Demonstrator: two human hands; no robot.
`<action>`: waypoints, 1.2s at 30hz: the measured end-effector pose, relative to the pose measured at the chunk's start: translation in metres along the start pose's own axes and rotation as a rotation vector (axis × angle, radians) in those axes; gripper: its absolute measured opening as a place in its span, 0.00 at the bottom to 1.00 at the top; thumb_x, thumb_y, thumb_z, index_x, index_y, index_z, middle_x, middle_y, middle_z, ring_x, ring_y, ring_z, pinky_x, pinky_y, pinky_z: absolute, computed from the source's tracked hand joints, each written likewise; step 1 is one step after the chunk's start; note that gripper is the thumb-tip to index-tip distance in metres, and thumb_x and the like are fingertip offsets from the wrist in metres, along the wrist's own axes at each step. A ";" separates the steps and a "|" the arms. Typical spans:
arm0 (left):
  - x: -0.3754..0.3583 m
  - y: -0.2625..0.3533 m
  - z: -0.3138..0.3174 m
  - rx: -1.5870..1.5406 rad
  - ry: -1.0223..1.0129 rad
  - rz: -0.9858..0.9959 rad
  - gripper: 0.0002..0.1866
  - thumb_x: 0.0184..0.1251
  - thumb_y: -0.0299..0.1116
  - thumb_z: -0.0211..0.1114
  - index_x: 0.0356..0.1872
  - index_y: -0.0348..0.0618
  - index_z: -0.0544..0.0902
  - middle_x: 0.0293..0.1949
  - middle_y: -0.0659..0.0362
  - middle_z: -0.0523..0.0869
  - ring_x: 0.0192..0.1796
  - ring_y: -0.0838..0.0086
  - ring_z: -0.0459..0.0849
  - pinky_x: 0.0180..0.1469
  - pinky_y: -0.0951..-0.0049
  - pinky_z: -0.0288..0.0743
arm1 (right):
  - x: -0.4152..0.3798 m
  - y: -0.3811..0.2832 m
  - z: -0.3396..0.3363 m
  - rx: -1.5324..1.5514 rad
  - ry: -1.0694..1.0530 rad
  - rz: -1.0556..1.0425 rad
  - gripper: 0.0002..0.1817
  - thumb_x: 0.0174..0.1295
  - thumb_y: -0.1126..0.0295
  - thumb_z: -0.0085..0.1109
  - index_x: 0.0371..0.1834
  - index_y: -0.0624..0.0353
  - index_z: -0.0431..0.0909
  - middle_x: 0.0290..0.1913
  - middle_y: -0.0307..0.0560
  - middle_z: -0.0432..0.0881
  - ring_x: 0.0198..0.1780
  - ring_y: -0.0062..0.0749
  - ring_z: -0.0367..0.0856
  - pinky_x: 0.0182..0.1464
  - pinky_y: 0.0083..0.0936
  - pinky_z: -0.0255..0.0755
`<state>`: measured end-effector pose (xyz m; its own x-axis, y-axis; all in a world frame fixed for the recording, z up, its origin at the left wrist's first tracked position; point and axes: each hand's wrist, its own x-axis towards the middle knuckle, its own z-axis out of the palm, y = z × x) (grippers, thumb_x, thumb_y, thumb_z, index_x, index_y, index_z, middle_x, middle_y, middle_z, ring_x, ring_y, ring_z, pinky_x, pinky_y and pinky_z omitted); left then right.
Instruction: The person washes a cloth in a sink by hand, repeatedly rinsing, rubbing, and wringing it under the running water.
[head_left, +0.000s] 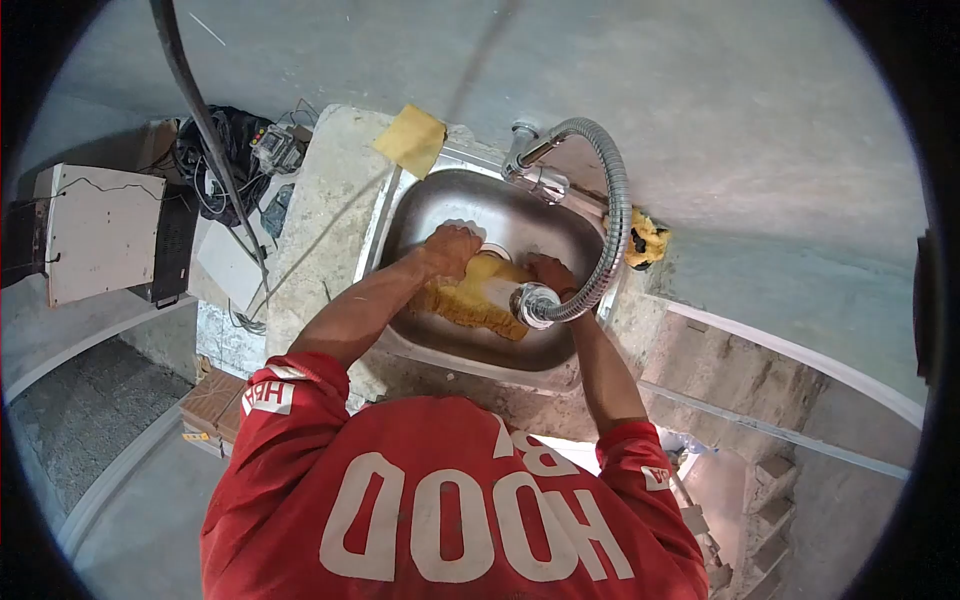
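Observation:
A wet yellow cloth [465, 303] lies in the steel sink [455, 352], below the spray head [537, 304] of a coiled metal faucet [612, 190]. My left hand [452, 250] is closed on the cloth's upper left part, its knuckles upward. At the cloth's upper right is my right hand [550, 272], partly hidden behind the spray head and hose; its fingers look bent, but their hold on the cloth cannot be made out. A round drain shows between the two hands.
A flat yellow cloth [411, 141] lies on the sink's back left corner. Another yellow cloth [648, 240] is right of the faucet. A white box [106, 235], cables and a black bag [212, 160] stand left. A dark pole [200, 110] crosses the upper left.

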<state>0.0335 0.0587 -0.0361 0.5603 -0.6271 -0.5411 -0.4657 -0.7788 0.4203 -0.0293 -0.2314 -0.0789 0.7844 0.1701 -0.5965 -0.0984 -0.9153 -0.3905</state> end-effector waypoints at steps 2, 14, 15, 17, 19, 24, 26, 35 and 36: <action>-0.003 0.000 -0.001 0.016 -0.006 0.082 0.28 0.44 0.36 0.83 0.51 0.42 0.89 0.56 0.46 0.89 0.62 0.52 0.86 0.66 0.50 0.79 | -0.009 -0.003 -0.005 -0.114 0.059 -0.083 0.23 0.64 0.53 0.69 0.61 0.45 0.82 0.57 0.50 0.89 0.59 0.52 0.87 0.61 0.44 0.81; -0.002 0.010 0.047 0.207 0.559 0.065 0.29 0.60 0.34 0.74 0.64 0.42 0.81 0.70 0.47 0.79 0.68 0.53 0.80 0.69 0.43 0.74 | -0.032 -0.026 0.011 -0.354 0.517 -0.250 0.17 0.61 0.61 0.69 0.51 0.49 0.77 0.45 0.49 0.78 0.49 0.51 0.83 0.45 0.51 0.79; -0.005 0.011 0.051 0.209 0.559 0.065 0.29 0.60 0.34 0.74 0.64 0.42 0.81 0.70 0.47 0.79 0.68 0.53 0.80 0.69 0.43 0.74 | -0.034 -0.029 0.016 -0.401 0.559 -0.242 0.18 0.61 0.60 0.69 0.51 0.49 0.76 0.46 0.48 0.77 0.50 0.49 0.82 0.46 0.50 0.78; -0.016 0.014 0.062 0.310 0.641 0.079 0.22 0.70 0.33 0.65 0.64 0.43 0.80 0.70 0.48 0.79 0.70 0.54 0.78 0.71 0.41 0.70 | -0.043 -0.036 0.030 -0.445 0.596 -0.230 0.19 0.60 0.59 0.68 0.52 0.49 0.76 0.48 0.47 0.76 0.52 0.47 0.81 0.47 0.49 0.77; -0.024 0.015 0.072 0.275 0.608 0.083 0.21 0.72 0.34 0.62 0.64 0.43 0.80 0.70 0.48 0.79 0.71 0.53 0.78 0.73 0.42 0.68 | -0.051 -0.038 0.042 -0.471 0.659 -0.178 0.19 0.59 0.57 0.68 0.50 0.49 0.76 0.48 0.46 0.74 0.53 0.45 0.79 0.49 0.46 0.73; -0.042 0.021 0.071 0.251 0.534 0.114 0.22 0.75 0.37 0.59 0.66 0.41 0.77 0.72 0.47 0.77 0.78 0.51 0.71 0.79 0.39 0.59 | -0.093 -0.060 0.036 -0.333 0.591 -0.200 0.26 0.55 0.59 0.71 0.58 0.50 0.80 0.53 0.51 0.76 0.52 0.48 0.76 0.55 0.45 0.71; -0.061 0.029 0.060 0.202 0.472 0.161 0.24 0.75 0.37 0.58 0.68 0.40 0.75 0.78 0.46 0.71 0.82 0.52 0.65 0.79 0.35 0.55 | -0.085 -0.032 0.051 -0.201 0.559 -0.292 0.29 0.56 0.59 0.73 0.61 0.52 0.80 0.55 0.52 0.76 0.54 0.50 0.77 0.56 0.50 0.72; -0.042 -0.001 0.077 -0.142 0.324 0.226 0.41 0.60 0.41 0.80 0.73 0.44 0.70 0.74 0.48 0.71 0.78 0.48 0.69 0.75 0.32 0.62 | -0.045 -0.016 0.039 -0.329 0.280 -0.249 0.36 0.56 0.51 0.77 0.70 0.45 0.79 0.64 0.51 0.80 0.65 0.54 0.78 0.65 0.61 0.73; -0.041 0.004 0.066 -0.142 0.326 0.223 0.41 0.60 0.41 0.80 0.73 0.44 0.70 0.74 0.48 0.71 0.78 0.48 0.69 0.75 0.32 0.62 | -0.053 -0.040 0.019 -0.352 0.210 -0.195 0.36 0.57 0.49 0.75 0.69 0.43 0.79 0.64 0.51 0.79 0.68 0.53 0.75 0.66 0.64 0.71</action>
<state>-0.0363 0.0827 -0.0605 0.6543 -0.7354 -0.1762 -0.5141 -0.6035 0.6095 -0.0789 -0.1964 -0.0447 0.8786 0.3074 -0.3656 0.2493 -0.9480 -0.1979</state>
